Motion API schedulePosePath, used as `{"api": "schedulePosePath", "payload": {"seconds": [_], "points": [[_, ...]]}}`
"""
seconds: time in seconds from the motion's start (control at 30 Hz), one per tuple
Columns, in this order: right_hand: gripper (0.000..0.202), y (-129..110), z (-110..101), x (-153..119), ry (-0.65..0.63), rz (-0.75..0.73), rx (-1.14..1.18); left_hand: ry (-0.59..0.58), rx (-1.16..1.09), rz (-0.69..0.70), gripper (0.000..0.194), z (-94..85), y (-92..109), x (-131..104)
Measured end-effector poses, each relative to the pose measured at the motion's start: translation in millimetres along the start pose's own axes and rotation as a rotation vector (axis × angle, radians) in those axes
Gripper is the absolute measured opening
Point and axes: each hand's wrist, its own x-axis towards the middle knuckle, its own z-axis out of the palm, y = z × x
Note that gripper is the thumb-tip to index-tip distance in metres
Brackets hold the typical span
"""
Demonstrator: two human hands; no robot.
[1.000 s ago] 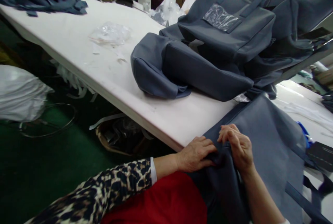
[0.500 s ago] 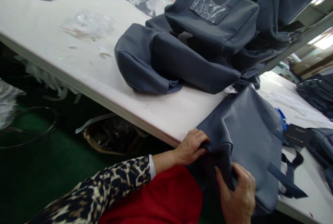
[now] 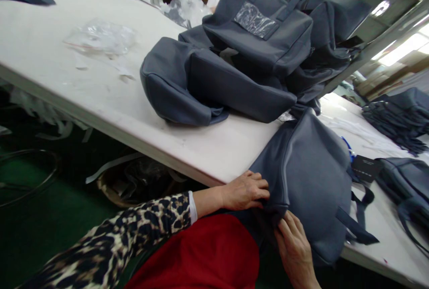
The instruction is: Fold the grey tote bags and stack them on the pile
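Note:
A dark blue-grey bag (image 3: 311,177) lies over the front edge of the white table, its near end hanging toward my lap. My left hand (image 3: 246,190) is closed on the bag's near left edge, knuckles up. Lower and to the right, my right hand (image 3: 295,244) grips the same edge near the bag's corner, thumb and fingers pinching the material. The fingertips of both hands are partly hidden by the fabric. A dark strap (image 3: 357,226) sticks out from the bag's right side, beside a black tag (image 3: 367,168).
Several similar bags are heaped (image 3: 248,52) behind the one I hold. Clear plastic (image 3: 102,36) lies on the white table (image 3: 110,96) to the left. Another bag (image 3: 407,186) and a stack of dark pieces (image 3: 398,114) are at right. Under the table sits an open container (image 3: 110,186).
My right hand has moved in closer to my left and now pinches the bag's edge, its fingers no longer spread around the corner. The bag's near corner has folded down. The view has shifted slightly.

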Motion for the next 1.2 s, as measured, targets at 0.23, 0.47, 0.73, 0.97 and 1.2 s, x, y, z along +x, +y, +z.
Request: {"api": "schedulePosePath", "payload": {"seconds": [0.23,0.47,0.73,0.97,1.2], "points": [[0.057,-41,10,21,0.31,0.475,0.08,0.054,-0.06,0.035,0.027,17.4,-1,0],[0.067,-45,21,27,0.224,0.331,-0.056,-0.062,-0.339,0.127,0.014,-11.6,-24,-4],[0.065,-48,21,36,0.024,0.223,-0.202,-0.026,-0.346,0.238,0.031,-53.3,-41,80],[0.064,-56,10,5,0.029,0.329,-0.208,-0.435,-0.247,0.247,0.057,15.5,-70,87],[0.042,-25,-19,31,0.106,0.482,-0.1,-0.294,-0.592,0.119,0.051,9.2,-97,80]]}}
